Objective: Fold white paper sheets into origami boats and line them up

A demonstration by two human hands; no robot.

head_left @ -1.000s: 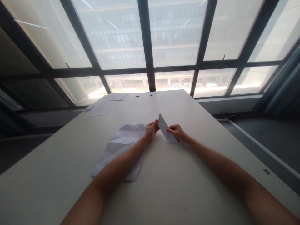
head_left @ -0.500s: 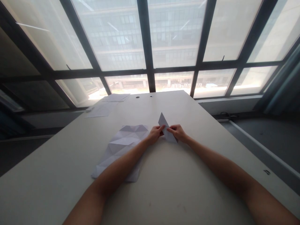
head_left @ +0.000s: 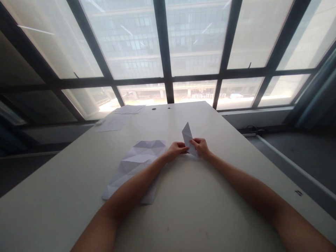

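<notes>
With the folded white paper [head_left: 186, 132] taken as the clock's centre, its pointed tip is directed toward 12 o'clock and its lower end toward 5. It is held tilted up by both hands, apparently so that its edges can be reached from either side. By the left hand [head_left: 177, 148], at 8 o'clock, the lower left edge is pinched between thumb and fingers, probably to steady it. By the right hand [head_left: 201, 145], at 4 o'clock, the opposite edge is gripped, the thumb pressed on the near face, as if to keep the layers together. Whether the lower end is rested on the surface [head_left: 189, 210] cannot be told.

At 8 o'clock a creased white sheet [head_left: 135, 159] is spread, crossed by the left forearm; the space between the hands is thus left free. Loose paper sheets [head_left: 111, 123] are laid toward 10 o'clock, well apart, seemingly kept out of the way.
</notes>
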